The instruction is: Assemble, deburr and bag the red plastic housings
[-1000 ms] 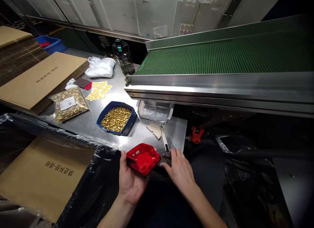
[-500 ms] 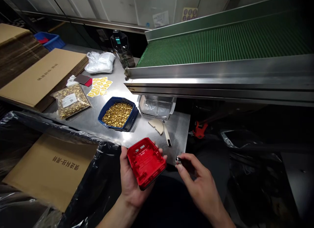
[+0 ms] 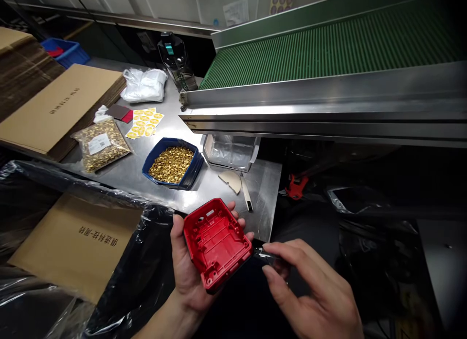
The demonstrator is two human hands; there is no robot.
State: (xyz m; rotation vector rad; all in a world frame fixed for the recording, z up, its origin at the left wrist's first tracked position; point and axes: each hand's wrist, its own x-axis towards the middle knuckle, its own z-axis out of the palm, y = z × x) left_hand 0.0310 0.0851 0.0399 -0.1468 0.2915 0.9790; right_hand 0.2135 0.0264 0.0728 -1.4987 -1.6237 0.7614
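Note:
My left hand (image 3: 189, 271) is wrapped round a red plastic housing (image 3: 222, 244), open side up, with its thumb on the left wall and its fingertips behind the right. Moulded posts and ribs show inside the housing, and its back wall has cut-outs. Close to the housing's right corner is my right hand (image 3: 310, 285), holding a small shiny metal tool (image 3: 263, 254) whose thin end points at that corner. Most of the tool is hidden by the fingers, so its kind and any touch with the housing cannot be made out.
A blue bin (image 3: 146, 171) of small brass pieces stands on the metal table (image 3: 264, 183). Nearby are a bag of brass parts (image 3: 104, 151), a clear bin (image 3: 231, 154), a pale half-disc (image 3: 230, 180) and a white-handled knife (image 3: 246, 193). A green conveyor (image 3: 310, 57) slopes behind.
My right hand has come nearer the housing's right corner and lower, its thumb and index finger now wider apart. The housing has turned and shows more of its inside. The view has shifted slightly.

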